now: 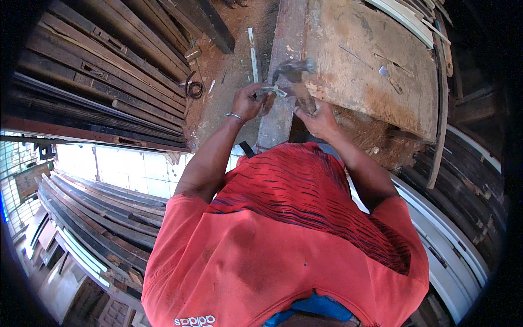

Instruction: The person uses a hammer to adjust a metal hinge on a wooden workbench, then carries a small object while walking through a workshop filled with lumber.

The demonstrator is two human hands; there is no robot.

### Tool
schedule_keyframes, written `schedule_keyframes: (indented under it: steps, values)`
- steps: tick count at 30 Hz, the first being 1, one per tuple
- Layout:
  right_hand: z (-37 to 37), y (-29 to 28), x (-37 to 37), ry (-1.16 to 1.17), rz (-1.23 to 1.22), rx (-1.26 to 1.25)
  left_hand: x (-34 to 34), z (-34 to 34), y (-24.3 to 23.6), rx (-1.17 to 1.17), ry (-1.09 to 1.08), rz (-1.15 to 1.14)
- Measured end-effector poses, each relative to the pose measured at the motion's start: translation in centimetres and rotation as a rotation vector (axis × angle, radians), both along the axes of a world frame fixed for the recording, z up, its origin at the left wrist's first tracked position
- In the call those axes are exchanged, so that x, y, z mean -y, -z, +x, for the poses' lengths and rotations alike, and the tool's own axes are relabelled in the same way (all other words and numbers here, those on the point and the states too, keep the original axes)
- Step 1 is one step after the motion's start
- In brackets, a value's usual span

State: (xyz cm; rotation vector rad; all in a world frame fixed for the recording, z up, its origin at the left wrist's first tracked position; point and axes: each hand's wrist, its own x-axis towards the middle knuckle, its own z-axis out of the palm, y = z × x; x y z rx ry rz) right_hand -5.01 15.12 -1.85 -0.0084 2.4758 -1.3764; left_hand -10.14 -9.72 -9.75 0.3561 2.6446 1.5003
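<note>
My right hand (320, 121) is closed around the wooden handle of a hammer (294, 68); its dark head is smeared by motion above the wooden beam (275, 126). To the left of it, my left hand (248, 102) is closed on a small curved grey metal piece (274, 90). That piece reaches over the beam, just below the hammer head. Its exact kind is too small to make out, and my fingers hide one end.
A worn plywood board (376, 60) lies to the right, bearing a small bladed tool (389, 79) and thin rods. Stacked timber (114, 65) fills the left. A pale strip (253, 54) and a dark coil (194, 87) lie on the ground. Sawdust (359, 133) lies below the board.
</note>
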Motion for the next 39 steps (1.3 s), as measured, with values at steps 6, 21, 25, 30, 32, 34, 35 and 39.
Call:
schedule_keyframes:
  steps: [6, 21, 25, 30, 32, 34, 35, 39]
  values:
    - [0.0, 1.0, -0.4, 0.011, -0.017, -0.059, -0.1, -0.1, 0.8, 0.011, -0.021, 0.039]
    - [-4.5, 3.6, -8.0, 0.435, 0.369, -0.287, 0.4, 4.0, -12.6, -0.416, -0.156, 0.075]
    - [-5.1, -4.8, -2.6, 0.246, -0.197, -0.449, 0.1, 4.9, -17.9, -0.516, -0.162, 0.117]
    - [-2.1, -15.3, 3.9, -0.23, -0.366, -0.745, -0.6, 5.7, -21.9, -0.563, -0.131, 0.144]
    - [-2.0, -16.9, 4.7, -0.317, -0.373, -0.839, -0.7, 6.2, -22.8, -0.563, -0.129, 0.149]
    - [-2.2, -17.5, 4.7, -0.338, -0.379, -0.874, -0.6, 6.4, -23.2, -0.561, -0.134, 0.154]
    - [-2.3, -17.8, 4.7, -0.355, -0.381, -0.899, -0.5, 6.3, -23.2, -0.614, -0.116, 0.177]
    - [-2.4, -18.9, 4.7, -0.43, -0.414, -0.911, -0.3, 6.8, -24.0, -0.687, -0.078, 0.208]
